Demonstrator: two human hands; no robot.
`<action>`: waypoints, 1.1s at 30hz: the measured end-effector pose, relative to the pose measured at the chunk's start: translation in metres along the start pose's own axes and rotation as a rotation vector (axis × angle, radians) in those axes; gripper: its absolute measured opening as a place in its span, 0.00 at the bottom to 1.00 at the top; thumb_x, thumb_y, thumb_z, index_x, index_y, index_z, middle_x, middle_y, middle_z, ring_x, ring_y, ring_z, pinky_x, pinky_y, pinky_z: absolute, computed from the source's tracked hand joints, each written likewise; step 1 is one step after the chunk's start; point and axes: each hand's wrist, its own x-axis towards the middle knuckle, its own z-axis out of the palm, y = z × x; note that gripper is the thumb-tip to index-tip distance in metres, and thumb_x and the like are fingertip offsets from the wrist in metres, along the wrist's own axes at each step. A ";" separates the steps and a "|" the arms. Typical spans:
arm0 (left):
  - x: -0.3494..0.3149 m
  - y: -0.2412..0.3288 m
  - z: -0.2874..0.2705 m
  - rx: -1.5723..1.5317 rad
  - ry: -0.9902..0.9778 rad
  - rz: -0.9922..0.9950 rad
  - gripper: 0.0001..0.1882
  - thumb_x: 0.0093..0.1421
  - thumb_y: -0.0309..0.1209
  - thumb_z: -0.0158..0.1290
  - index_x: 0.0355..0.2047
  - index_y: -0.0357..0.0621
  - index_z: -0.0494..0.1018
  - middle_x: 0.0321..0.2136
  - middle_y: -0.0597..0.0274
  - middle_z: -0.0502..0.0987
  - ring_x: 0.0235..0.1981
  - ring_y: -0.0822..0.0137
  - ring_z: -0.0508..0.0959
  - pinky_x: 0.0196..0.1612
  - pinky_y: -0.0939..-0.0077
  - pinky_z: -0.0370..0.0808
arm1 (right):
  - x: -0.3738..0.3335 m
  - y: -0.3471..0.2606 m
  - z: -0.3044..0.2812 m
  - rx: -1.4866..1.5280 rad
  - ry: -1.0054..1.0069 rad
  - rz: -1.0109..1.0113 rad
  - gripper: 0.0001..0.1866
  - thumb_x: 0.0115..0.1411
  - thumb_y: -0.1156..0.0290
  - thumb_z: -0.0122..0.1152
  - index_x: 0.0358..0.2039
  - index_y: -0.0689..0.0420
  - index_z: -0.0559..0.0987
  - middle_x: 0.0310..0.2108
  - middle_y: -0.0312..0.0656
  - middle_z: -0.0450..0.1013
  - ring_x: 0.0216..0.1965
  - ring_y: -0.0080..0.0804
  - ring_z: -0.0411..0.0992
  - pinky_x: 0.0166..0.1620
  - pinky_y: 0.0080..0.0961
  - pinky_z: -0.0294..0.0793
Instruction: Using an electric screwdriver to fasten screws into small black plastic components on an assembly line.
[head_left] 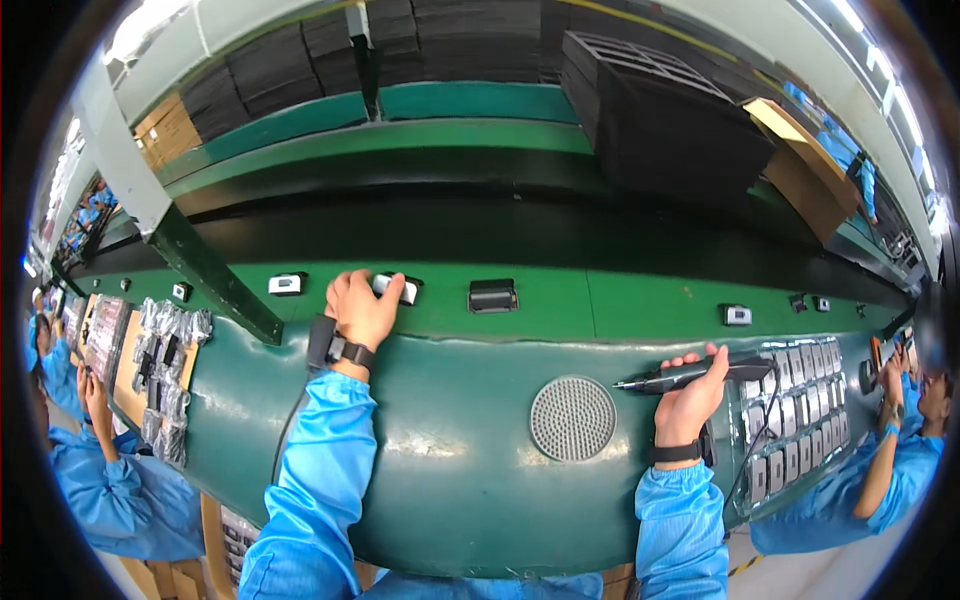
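1. Landmark: round perforated grille point(572, 418), set into the green desk point(470, 470) in front of the person.
2. Left hand point(362, 308): up and to the left of the grille, at the near edge of the conveyor belt point(560, 300). Its fingers are curled over a small white-and-black device point(396, 288), gripping it. A dark strap with a cord sits on the wrist.
3. Right hand point(690, 395): to the right of the grille, fingers closed around a black electric screwdriver point(690, 376), its tip pointing left toward the grille.
4. Step in hand, as judged: a unit is being picked off the belt while the tool waits ready. The next move would call for bringing the device down to the desk and lining the driver tip up with it.
5. Tray point(795, 420): right of the grille, beyond the right hand; it holds rows of small grey flat parts, most compartments filled.
6. Belt contents: another white device point(286, 284) left of the held one; a black device point(492, 295) above the grille; a small white one point(737, 315) farther right.
7. Bagged parts point(165, 375): far left of the grille, a pile of clear pouches with dark items inside.
8. Black crate point(660, 115): well above the grille, beyond the belt, contents not visible.
9. Co-workers in blue sleeves: one at the far left edge, one at the far right.
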 end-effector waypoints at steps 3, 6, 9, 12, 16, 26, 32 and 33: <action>0.004 0.009 -0.015 -0.266 -0.046 0.120 0.24 0.65 0.46 0.65 0.47 0.37 0.78 0.36 0.49 0.83 0.35 0.52 0.83 0.42 0.57 0.79 | -0.009 -0.022 0.010 0.011 -0.017 -0.075 0.24 0.75 0.45 0.52 0.55 0.52 0.73 0.28 0.34 0.68 0.27 0.27 0.68 0.33 0.31 0.70; -0.026 0.047 -0.039 -0.740 -0.059 0.197 0.12 0.65 0.28 0.64 0.44 0.36 0.74 0.32 0.58 0.80 0.31 0.71 0.78 0.36 0.72 0.76 | -0.025 -0.041 0.007 0.123 -0.146 -0.131 0.21 0.74 0.44 0.52 0.49 0.48 0.73 0.23 0.32 0.63 0.22 0.24 0.63 0.30 0.30 0.66; -0.083 0.076 -0.069 -0.480 -0.050 0.841 0.09 0.53 0.25 0.66 0.34 0.41 0.78 0.28 0.55 0.76 0.30 0.51 0.78 0.34 0.58 0.76 | -0.047 -0.054 -0.011 0.116 -0.480 -0.192 0.17 0.75 0.47 0.49 0.46 0.47 0.71 0.20 0.32 0.60 0.17 0.24 0.58 0.23 0.30 0.62; -0.162 0.069 -0.096 -0.324 -0.294 1.020 0.06 0.51 0.30 0.65 0.27 0.47 0.78 0.27 0.63 0.73 0.30 0.59 0.75 0.30 0.62 0.72 | -0.074 -0.048 -0.004 -0.001 -0.700 -0.275 0.17 0.73 0.50 0.55 0.45 0.50 0.66 0.22 0.38 0.64 0.18 0.30 0.63 0.23 0.34 0.71; -0.204 0.071 -0.127 -0.407 -0.401 0.922 0.16 0.51 0.32 0.66 0.41 0.43 0.84 0.37 0.64 0.77 0.35 0.60 0.75 0.37 0.65 0.74 | -0.094 -0.044 -0.010 -0.059 -0.806 -0.232 0.21 0.71 0.51 0.64 0.47 0.52 0.66 0.25 0.42 0.69 0.21 0.35 0.69 0.25 0.38 0.75; -0.221 0.067 -0.133 -0.350 -0.450 0.981 0.17 0.50 0.27 0.63 0.41 0.41 0.87 0.41 0.61 0.82 0.37 0.62 0.78 0.46 0.61 0.81 | -0.096 -0.033 -0.008 -0.071 -0.832 -0.445 0.25 0.71 0.44 0.62 0.48 0.53 0.66 0.27 0.42 0.72 0.22 0.35 0.73 0.23 0.36 0.76; -0.215 0.074 -0.133 -0.332 -0.372 0.984 0.16 0.46 0.28 0.62 0.38 0.46 0.88 0.36 0.67 0.84 0.31 0.68 0.76 0.41 0.69 0.81 | -0.084 -0.032 -0.009 -0.005 -0.915 -0.498 0.40 0.63 0.32 0.65 0.56 0.55 0.67 0.30 0.44 0.73 0.23 0.37 0.72 0.24 0.36 0.75; -0.216 0.075 -0.134 -0.343 -0.386 0.959 0.16 0.44 0.27 0.63 0.37 0.45 0.88 0.36 0.65 0.85 0.31 0.67 0.77 0.40 0.68 0.80 | -0.084 -0.032 -0.010 -0.016 -0.909 -0.496 0.40 0.63 0.32 0.65 0.56 0.55 0.67 0.30 0.44 0.73 0.23 0.37 0.72 0.24 0.36 0.75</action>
